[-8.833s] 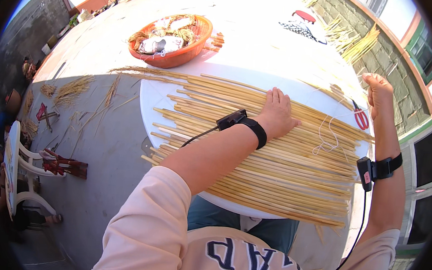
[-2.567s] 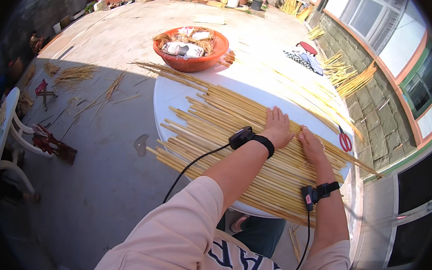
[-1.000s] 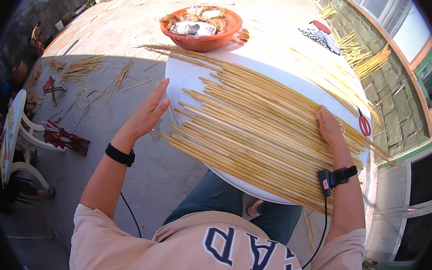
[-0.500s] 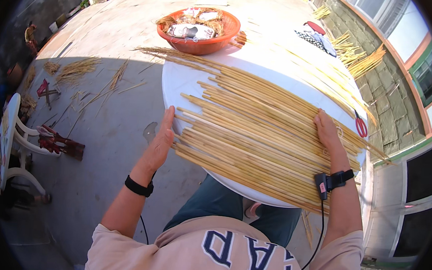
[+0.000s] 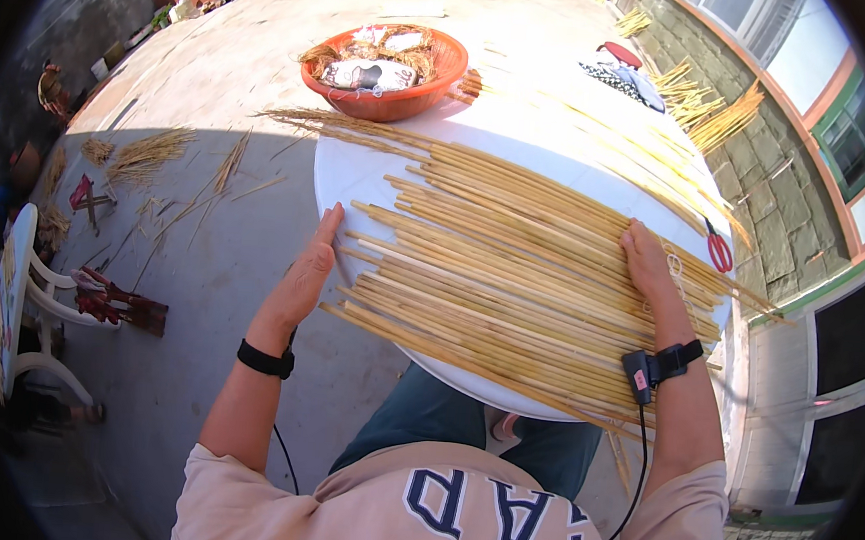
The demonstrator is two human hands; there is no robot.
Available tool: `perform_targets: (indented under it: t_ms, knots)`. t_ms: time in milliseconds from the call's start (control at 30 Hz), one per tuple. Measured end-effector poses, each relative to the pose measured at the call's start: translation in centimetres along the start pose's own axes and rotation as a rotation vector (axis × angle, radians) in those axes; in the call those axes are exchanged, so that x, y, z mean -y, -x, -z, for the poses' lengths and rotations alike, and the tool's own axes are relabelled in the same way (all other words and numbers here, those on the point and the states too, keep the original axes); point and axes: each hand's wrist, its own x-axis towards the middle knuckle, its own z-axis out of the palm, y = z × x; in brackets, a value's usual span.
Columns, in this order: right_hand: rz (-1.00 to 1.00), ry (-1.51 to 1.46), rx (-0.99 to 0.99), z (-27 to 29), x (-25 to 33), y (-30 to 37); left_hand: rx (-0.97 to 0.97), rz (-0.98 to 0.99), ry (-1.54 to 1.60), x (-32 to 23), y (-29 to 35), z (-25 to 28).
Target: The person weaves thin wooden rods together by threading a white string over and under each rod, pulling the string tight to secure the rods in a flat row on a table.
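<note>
A flat row of long yellow stalks (image 5: 512,276) lies side by side across a round white table (image 5: 344,179), their left ends uneven. My left hand (image 5: 307,266) is upright beside those ends, its fingers stretched out and close together, with a small gap to most of the stalks. My right hand (image 5: 645,265) rests on the far right part of the row, fingers curled down over stalks; its fingertips are partly hidden. Loops of pale string (image 5: 675,272) lie by my right wrist.
An orange basin (image 5: 394,102) holding string and wrapped bundles stands at the table's far left. Red-handled scissors (image 5: 720,252) lie at the right edge. More stalks (image 5: 650,175) and dark cloth (image 5: 626,83) are farther back. A white chair (image 5: 43,313) stands left, near scattered straw (image 5: 150,155).
My left hand has drawn slightly left, away from the stalk ends. The nearest stalks now stick out farther left. My right hand stays on the row.
</note>
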Motion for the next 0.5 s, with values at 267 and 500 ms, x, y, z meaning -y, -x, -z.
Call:
perform_targets:
  t_ms: [267, 500]
  knots:
    - [-0.014, 0.156, 0.063, 0.3, 1.5, -0.6, 0.011, -0.058, -0.101, 0.2, 0.0, -0.6]
    - [-0.082, 0.221, 0.051, -0.2, 2.0, -0.8, 0.029, -0.087, -0.201, 0.6, -0.2, -0.8]
